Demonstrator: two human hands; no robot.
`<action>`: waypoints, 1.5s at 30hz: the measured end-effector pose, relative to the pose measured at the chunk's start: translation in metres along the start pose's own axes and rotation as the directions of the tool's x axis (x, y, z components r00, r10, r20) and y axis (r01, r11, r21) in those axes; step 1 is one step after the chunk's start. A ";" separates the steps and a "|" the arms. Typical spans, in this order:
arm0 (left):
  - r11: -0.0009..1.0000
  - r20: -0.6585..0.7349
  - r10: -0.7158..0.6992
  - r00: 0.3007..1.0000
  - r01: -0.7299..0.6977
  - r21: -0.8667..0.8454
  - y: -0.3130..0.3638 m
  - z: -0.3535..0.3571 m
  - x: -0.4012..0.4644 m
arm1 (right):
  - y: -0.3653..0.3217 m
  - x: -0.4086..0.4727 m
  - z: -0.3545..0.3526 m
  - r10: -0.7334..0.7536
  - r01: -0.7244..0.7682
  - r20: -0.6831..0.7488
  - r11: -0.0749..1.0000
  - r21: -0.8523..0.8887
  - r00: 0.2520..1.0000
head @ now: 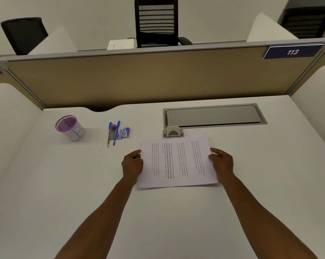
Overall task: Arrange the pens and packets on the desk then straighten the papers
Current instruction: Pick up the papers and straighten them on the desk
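A stack of printed white papers (176, 161) lies sideways on the white desk (83, 193) in front of me. My left hand (132, 165) grips its left edge, thumb on top. My right hand (222, 164) grips the right edge the same way. To the left, blue pens (114, 133) lie side by side next to small blue packets (125, 132), all in a tidy row. Whether the papers are lifted or resting on the desk is unclear.
A pink-rimmed mesh pen cup (72, 128) stands at the left. A grey cable hatch (214, 115) with a small latch (173, 131) sits just beyond the papers. A tan partition (139, 77) closes the back; white side dividers flank the desk.
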State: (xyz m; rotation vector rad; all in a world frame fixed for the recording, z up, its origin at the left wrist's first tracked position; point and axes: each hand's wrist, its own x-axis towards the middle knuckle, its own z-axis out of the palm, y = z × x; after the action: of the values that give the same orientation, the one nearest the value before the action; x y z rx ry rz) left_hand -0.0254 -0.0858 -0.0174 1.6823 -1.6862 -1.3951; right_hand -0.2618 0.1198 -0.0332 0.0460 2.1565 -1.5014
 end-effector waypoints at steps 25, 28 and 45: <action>0.999 -0.026 0.026 0.999 -0.025 0.037 0.003 0.003 0.011 | -0.004 0.015 0.009 0.008 -0.008 0.027 1.000 0.005 1.000; 0.999 -0.028 0.026 0.999 -0.025 0.027 0.004 0.004 0.010 | -0.004 0.016 0.010 0.001 -0.001 0.024 1.000 -0.008 1.000; 1.000 -0.017 0.013 1.000 -0.013 0.017 0.010 0.010 0.009 | -0.007 0.020 0.012 -0.009 0.008 -0.023 0.999 -0.037 1.000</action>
State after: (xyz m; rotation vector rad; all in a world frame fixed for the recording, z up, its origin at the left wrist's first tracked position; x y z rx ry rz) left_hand -0.0407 -0.0921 -0.0170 1.6844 -1.7013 -1.3609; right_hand -0.2765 0.1017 -0.0387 0.0411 2.2050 -1.4718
